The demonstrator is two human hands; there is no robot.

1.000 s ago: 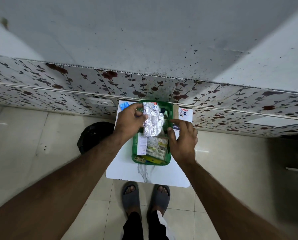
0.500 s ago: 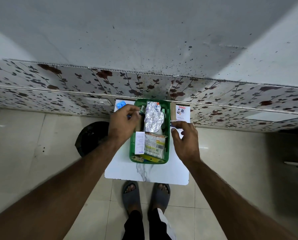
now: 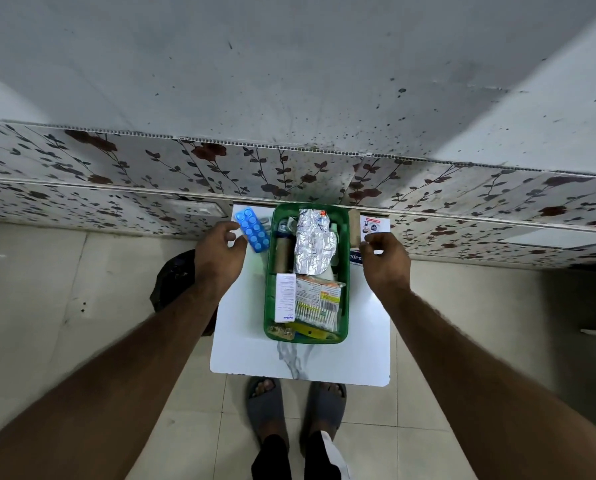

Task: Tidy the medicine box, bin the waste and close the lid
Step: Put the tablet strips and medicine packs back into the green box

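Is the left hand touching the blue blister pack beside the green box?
Cannot tell. In the head view the left hand has its thumb right at the edge of the blue blister pack, with no clear gap or contact visible.

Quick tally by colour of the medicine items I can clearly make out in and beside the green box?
Blue blister pack, beside the box: 1
Silver foil strip, in the green box: 1
White carton, in the box: 1
Brown cardboard tube, in the box: 1
Total: 4
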